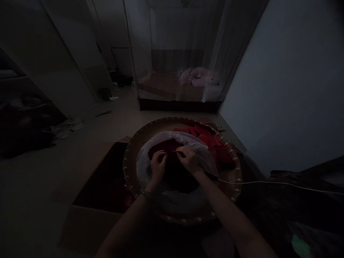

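Note:
The room is very dim. A round woven tray (pixel 233 175) lies on the floor in front of me, with a heap of red pieces (pixel 212 141) on its far right side. A clear plastic bag (pixel 172 138) sits on the tray with dark red pieces (pixel 168 145) inside. My left hand (pixel 158 166) is curled at the bag's mouth, fingers closed on a dark red piece. My right hand (pixel 189 159) pinches the same spot from the right. A bangle (pixel 146 193) is on my left wrist.
An open cardboard box (pixel 91 186) lies left of the tray. A white cable (pixel 268 182) runs off to the right from the tray's edge. A netted bed (pixel 182 86) stands at the back, and a wall (pixel 290 89) rises on the right.

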`<state>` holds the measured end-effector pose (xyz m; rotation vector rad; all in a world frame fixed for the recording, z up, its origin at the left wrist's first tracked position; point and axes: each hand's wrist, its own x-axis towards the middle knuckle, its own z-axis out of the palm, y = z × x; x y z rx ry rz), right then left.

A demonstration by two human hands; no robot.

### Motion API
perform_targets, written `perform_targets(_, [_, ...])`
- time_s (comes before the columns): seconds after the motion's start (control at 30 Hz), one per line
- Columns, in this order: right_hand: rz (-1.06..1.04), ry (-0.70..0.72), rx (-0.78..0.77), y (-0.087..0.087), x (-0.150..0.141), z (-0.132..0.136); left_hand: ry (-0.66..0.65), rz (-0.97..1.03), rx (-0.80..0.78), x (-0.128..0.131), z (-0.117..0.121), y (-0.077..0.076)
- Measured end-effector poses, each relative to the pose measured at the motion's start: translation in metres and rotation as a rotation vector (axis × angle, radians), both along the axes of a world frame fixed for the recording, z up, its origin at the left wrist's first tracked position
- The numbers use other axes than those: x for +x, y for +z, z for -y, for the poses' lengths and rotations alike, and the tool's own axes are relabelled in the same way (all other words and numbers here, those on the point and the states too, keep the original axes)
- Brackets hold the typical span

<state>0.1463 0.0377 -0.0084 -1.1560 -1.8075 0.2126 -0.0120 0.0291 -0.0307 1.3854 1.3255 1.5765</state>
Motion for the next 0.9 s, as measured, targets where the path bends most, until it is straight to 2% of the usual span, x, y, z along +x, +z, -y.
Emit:
perform_targets(0.07, [-0.036,0.014,-0.035,0.004,-0.003,0.005,0.013,-0.02,0.049,0.0,0.002,0.003])
perform_targets(0.2, [-0.111,0.029,-0.067,0.009,-0.007,0.012,-0.016,-0.038,0.011,0.0,0.005,0.001])
perform_targets(0.37, [0.111,0.045,-0.036,0.012,-0.003,0.014,-0.067,-0.129,0.013,0.0,0.006,-0.003])
perform_targets(0.57, [0.277,-0.019,0.112,0.003,-0.004,0.018,-0.062,-0.081,-0.024,0.002,0.003,-0.002])
perform_targets(0.77, [0.352,0.012,0.105,-0.005,-0.002,0.019,-0.101,-0.01,-0.077,0.003,0.001,-0.005])
perform_targets(0.9, [0.29,0.008,0.137,-0.006,-0.001,0.019,-0.106,-0.056,-0.068,0.003,0.001,-0.004])
